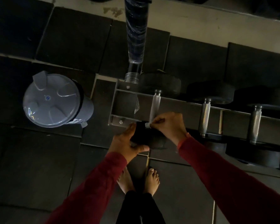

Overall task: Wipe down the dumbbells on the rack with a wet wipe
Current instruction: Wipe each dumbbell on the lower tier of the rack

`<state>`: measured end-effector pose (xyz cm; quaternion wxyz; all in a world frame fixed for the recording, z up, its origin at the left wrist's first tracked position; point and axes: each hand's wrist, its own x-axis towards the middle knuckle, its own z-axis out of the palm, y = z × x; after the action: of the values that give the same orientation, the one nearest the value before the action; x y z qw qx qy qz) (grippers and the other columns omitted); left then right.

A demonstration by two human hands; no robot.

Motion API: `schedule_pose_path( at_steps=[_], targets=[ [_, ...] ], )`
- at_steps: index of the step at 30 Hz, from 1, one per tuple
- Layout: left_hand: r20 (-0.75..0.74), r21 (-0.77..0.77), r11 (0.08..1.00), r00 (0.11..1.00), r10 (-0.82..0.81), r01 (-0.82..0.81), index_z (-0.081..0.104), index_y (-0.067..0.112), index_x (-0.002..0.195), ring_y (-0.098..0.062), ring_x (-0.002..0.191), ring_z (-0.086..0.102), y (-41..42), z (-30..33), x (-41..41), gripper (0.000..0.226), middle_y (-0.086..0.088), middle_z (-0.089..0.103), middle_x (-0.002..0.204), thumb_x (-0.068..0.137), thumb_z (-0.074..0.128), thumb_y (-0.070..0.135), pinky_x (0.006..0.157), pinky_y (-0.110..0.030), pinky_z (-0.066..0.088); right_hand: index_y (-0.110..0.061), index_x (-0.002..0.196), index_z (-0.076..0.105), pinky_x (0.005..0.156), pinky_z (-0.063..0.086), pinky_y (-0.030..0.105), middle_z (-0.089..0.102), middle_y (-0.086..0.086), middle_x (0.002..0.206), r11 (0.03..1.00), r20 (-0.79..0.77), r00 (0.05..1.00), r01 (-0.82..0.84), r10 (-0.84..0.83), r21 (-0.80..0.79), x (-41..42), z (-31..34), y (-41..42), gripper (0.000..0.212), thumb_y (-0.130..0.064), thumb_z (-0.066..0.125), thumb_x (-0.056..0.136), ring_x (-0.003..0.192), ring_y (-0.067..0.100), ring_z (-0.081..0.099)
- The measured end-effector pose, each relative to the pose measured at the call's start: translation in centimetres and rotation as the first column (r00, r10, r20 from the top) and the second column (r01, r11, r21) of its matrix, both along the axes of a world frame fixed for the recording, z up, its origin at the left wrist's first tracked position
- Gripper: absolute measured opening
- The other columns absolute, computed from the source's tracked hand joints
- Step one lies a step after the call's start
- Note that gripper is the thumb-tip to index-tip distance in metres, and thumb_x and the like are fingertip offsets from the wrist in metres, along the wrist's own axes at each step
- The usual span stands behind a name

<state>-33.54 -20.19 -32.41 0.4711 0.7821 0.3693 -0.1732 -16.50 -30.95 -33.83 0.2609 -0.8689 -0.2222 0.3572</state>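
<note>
Both red sleeves (225, 172) reach up from the bottom of the frame toward its centre. At centre, the left hand (128, 143) cups the near black head of the leftmost dumbbell (155, 104), thumb under the head and fingers curved round its left side. Just to its right, the right hand (168, 125) pinches a small white wet wipe (148, 124) against the near end of that dumbbell's knurled silver handle, fingers curled on the wipe. This dumbbell lies across the grey metal rack (124, 102), which runs from centre to the right edge. Two more dumbbells (205, 115) rest on the rack to the right, side by side, handles pointing toward the camera. Bare feet (152, 180) stand on the dark floor mats (39, 159) below the hands. At left of the frame, well apart from the rack, stands a grey lidded bin (53, 101). Above the rack's left end, a clear, dark-wrapped tube (136, 29) extends to the top edge.
</note>
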Motion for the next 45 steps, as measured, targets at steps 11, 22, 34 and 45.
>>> schedule_pose_path(
  at_steps=[11,22,34,45],
  targets=[
    [-0.018,-0.01,0.995,0.995,0.098,-0.098,0.045,0.02,0.147,-0.015,0.127,0.054,0.3,-0.5,0.6,0.105,0.0,0.057,0.142,0.056,0.095,0.035,0.11,-0.032,0.043,-0.024,0.071,0.072,0.067,0.053,0.013,0.068,-0.015,0.074,0.99,0.048,0.995,0.089,-0.084,-0.107,0.0,0.1,0.9,0.023,-0.036,0.09,0.063,0.07,-0.004,0.064],
    [-0.066,0.017,1.0,0.998,0.019,-0.018,0.044,0.033,0.145,-0.021,0.124,0.055,0.7,-1.0,0.5,0.104,0.001,0.063,0.13,0.053,0.09,0.053,0.106,-0.041,0.047,-0.026,0.076,0.072,0.059,0.042,-0.001,0.067,-0.013,0.077,0.994,0.036,0.994,0.105,-0.104,-0.034,-0.9,-0.3,1.3,0.015,-0.015,0.082,0.075,0.071,-0.003,0.062],
    [-0.042,0.035,0.999,0.999,0.001,0.001,0.045,0.034,0.144,-0.021,0.126,0.053,0.8,-1.2,0.4,0.099,0.001,0.062,0.132,0.056,0.09,0.049,0.109,-0.04,0.044,-0.024,0.081,0.076,0.073,0.057,0.022,0.072,-0.008,0.083,0.96,-0.071,0.964,0.246,-0.258,-0.136,0.7,-1.3,-0.5,0.009,-0.016,0.079,0.078,0.082,0.008,0.068],
    [-0.022,0.042,0.999,0.999,-0.028,0.029,0.048,0.043,0.135,-0.021,0.125,0.053,0.9,-1.0,0.3,0.09,0.006,0.063,0.126,0.056,0.09,0.049,0.105,-0.044,0.047,-0.021,0.087,0.077,0.071,0.051,0.006,0.071,-0.015,0.08,0.931,0.137,0.932,0.306,-0.336,0.2,-1.6,-0.7,0.1,0.005,-0.02,0.078,0.083,0.073,-0.008,0.066]
  ],
)
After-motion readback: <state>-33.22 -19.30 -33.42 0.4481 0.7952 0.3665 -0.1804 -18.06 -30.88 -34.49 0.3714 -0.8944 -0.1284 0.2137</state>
